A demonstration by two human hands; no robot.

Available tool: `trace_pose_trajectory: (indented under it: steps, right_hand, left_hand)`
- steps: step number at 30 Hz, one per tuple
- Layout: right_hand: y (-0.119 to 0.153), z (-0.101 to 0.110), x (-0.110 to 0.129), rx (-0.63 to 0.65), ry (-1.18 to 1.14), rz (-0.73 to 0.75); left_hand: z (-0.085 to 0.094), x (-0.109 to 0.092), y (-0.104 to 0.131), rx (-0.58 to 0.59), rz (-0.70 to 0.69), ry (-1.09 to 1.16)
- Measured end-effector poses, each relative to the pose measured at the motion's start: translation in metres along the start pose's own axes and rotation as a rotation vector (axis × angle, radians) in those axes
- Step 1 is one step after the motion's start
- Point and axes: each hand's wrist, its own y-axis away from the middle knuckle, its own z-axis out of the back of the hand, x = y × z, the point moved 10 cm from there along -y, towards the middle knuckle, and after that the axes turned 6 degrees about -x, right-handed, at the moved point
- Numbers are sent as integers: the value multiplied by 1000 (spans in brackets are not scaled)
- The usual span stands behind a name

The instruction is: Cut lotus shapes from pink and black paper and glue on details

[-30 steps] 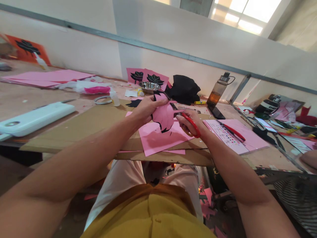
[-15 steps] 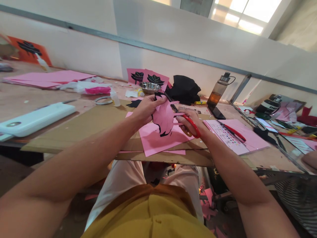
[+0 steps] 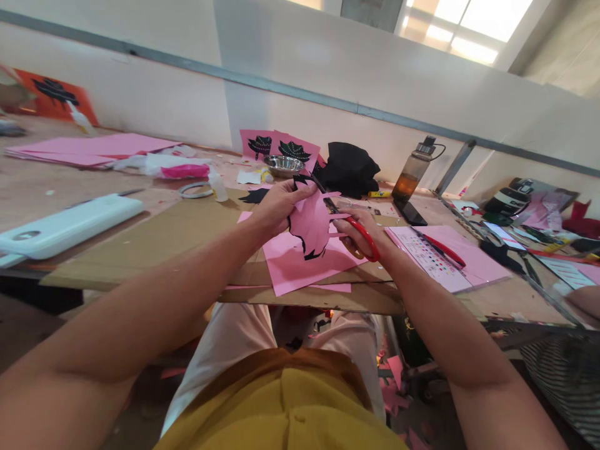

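A pink paper cutout with black edging (image 3: 309, 224) is pinched at its upper left by my left hand (image 3: 280, 203). My right hand (image 3: 359, 232) is closed around the red handles of the scissors (image 3: 370, 242), whose blades lie at the cutout's right edge. Narrow pink strips stick out from that edge toward my right hand. Beneath both hands a pink sheet (image 3: 285, 275) rests on brown cardboard (image 3: 187, 234).
Behind my hands are a metal bowl (image 3: 284, 164), black cloth (image 3: 349, 169) and a bottle (image 3: 415, 169). A white case (image 3: 70, 225) lies left. Red-handled scissors (image 3: 445, 249) rest on papers at right. Part of another person's arm (image 3: 585, 303) shows at far right.
The scissor blades look slightly wider apart at the cutout's right edge. My left hand still pinches the cutout in nearly the same place.
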Motion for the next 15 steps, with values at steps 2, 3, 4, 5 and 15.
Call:
trace_pose_trajectory:
  steps: [2, 3, 4, 5, 15]
  right_hand:
    - [1, 0, 0, -11, -82, -20]
    - [1, 0, -1, -16, -111, -29]
    - [1, 0, -2, -17, -124, -37]
    - [0, -1, -3, -16, -131, -45]
    - [0, -1, -3, -23, -160, -49]
  left_hand:
    - [1, 1, 0, -11, 7, -6]
    - [1, 1, -1, -16, 11, -11]
    - [1, 1, -1, -18, 12, -15]
    - [1, 1, -1, -18, 10, -17]
    - [2, 1, -1, -26, 12, -20]
